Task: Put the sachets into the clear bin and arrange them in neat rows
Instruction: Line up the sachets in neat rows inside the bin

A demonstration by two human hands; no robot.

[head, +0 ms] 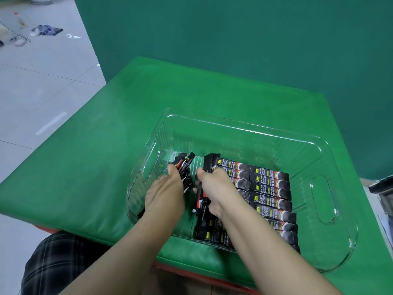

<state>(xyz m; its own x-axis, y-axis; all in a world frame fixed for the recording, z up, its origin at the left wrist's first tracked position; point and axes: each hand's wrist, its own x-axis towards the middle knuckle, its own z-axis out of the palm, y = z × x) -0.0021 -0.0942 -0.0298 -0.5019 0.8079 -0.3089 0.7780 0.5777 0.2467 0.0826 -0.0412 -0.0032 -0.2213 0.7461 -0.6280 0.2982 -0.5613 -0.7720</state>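
Green table [89,167], sachets [270,188] in bin [323,199]

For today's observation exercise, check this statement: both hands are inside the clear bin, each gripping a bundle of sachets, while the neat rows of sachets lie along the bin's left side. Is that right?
Not quite. The head view shows the neat rows of sachets along the right side of the clear bin, not the left. The rest holds: the left hand and right hand are inside the bin, each gripping a bundle of sachets.
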